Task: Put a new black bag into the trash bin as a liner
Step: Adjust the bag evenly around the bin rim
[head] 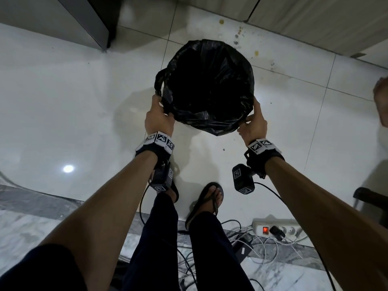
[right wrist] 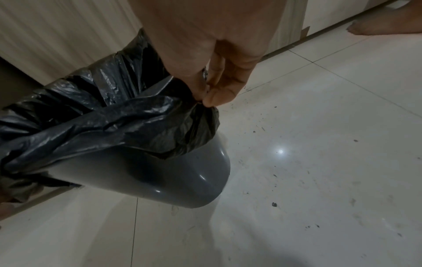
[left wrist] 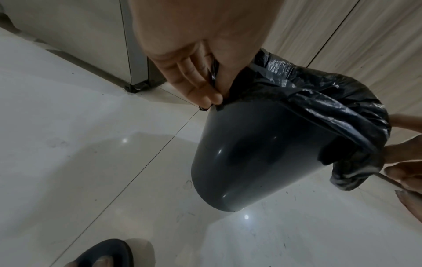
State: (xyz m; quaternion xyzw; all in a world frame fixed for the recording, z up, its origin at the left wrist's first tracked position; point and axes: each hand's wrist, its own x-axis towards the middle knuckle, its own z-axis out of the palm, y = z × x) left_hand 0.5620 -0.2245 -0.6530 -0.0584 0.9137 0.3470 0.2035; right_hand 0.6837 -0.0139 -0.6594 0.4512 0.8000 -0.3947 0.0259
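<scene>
Left grip [head: 159, 118] pinches black bag [head: 207, 85] edge at the bin's rim on its side, fingers [left wrist: 196, 86] curled round the plastic, w/ a bag handle loop just above it. Right grip [head: 253, 124] pinches the bag hem at the opposite rim side, thumb & fingers [right wrist: 219, 95] closed on bunched film. Btwn both grips: gray trash bin [left wrist: 251, 153], upright on white tile floor [head: 63, 101], bag open inside it & folded over the rim. Behind the grips: sandaled feet [head: 212, 196], power strip [head: 277, 227] w/ cables.
</scene>
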